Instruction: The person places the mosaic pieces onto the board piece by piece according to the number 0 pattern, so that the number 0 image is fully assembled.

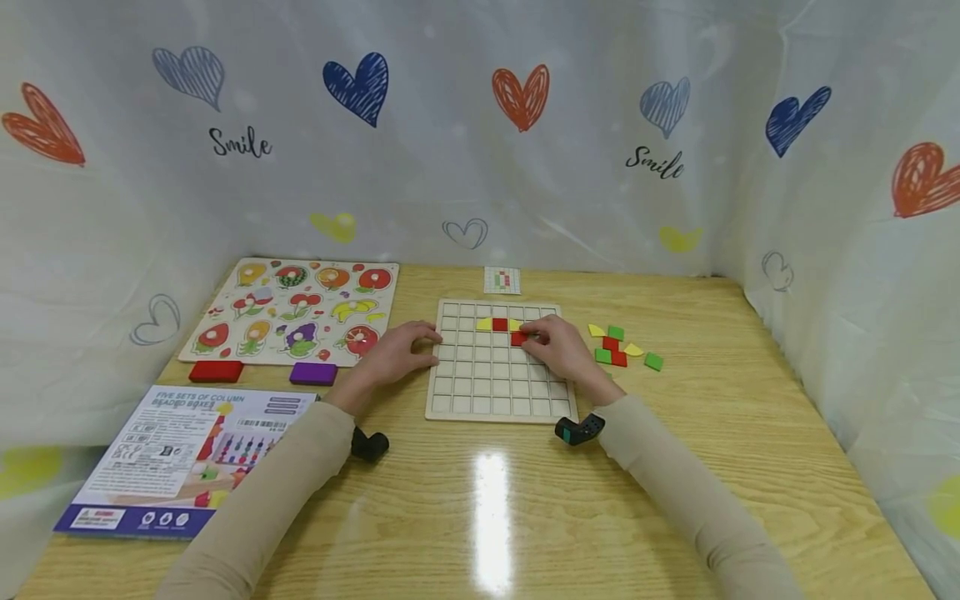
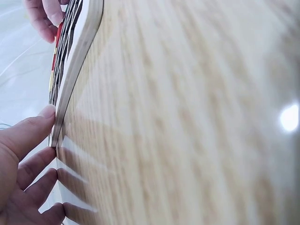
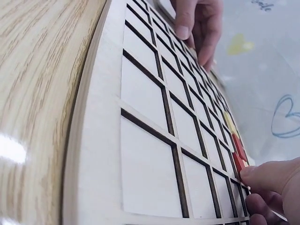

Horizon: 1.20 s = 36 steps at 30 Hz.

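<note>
Fingertips of the right hand (image 1: 558, 348) pinch a red square tile (image 1: 517, 339) and press it toward a cell in the second row of the wooden grid board (image 1: 495, 392), just below a short line of placed tiles: a yellow piece, a red square tile and another yellow piece (image 1: 499, 324). The right wrist view shows the thumb and forefinger curled close around the tile's edge. The left hand (image 1: 397, 352) rests against the board's left rim with fingers loosely extended and holding nothing; the left wrist view shows its thumb (image 2: 33, 129) touching the rim, bracing the board on the wooden table (image 1: 675, 467).

Seating the tile well appears to call for keeping it flat, its edges square with the cell walls, and pressing straight down while the left hand stops the board from sliding.

Loose green, red and yellow tiles (image 1: 618, 346) lie just right of the board. A small pattern card (image 1: 502, 280) sits beyond its far edge. A fruit puzzle (image 1: 296, 312), red and purple blocks (image 1: 262, 372) and a printed box (image 1: 187, 458) lie to the left.
</note>
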Motion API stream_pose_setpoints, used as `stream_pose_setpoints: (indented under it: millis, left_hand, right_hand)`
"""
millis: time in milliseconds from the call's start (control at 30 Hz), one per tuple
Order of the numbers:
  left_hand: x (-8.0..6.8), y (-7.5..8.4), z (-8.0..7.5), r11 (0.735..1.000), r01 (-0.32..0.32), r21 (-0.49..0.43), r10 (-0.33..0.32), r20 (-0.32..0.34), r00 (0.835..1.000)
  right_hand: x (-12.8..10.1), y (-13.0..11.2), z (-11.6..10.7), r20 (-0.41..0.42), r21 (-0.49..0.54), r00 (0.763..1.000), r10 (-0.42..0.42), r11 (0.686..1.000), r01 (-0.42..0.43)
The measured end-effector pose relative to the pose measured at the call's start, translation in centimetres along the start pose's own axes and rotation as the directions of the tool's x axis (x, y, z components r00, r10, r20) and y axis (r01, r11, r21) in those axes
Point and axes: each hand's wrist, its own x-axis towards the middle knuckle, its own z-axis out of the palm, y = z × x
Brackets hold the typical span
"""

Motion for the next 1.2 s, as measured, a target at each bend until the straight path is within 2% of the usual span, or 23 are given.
stream_pose_setpoints:
  millis: [433,867,1067,1200]
  left_hand:
    - [-0.1,-0.1,0.0,1.000,-0.002,0.013,0.002,0.003,1.000]
    - [0.0,-0.2,0.0,1.000,-0.017,0.006,0.017,-0.001,1.000]
    - [-0.1,-0.2,0.0,1.000,-0.019,0.002,0.019,-0.002,1.000]
    - [-0.1,-0.2,0.0,1.000,-0.018,-0.012,0.018,-0.006,1.000]
  right_hand:
    - [-0.1,-0.3,0.5,-0.007,0.000,1.000,0.021,1.000,-0.021]
    - [-0.3,-0.1,0.7,-0.031,0.055,0.998,0.063,0.997,-0.061]
    - [-2.0,0.0,0.2,-0.089,0.182,0.991,0.096,0.980,-0.079]
    - [-3.9,0.6,-0.6,-0.115,0.200,0.987,0.112,0.976,-0.088]
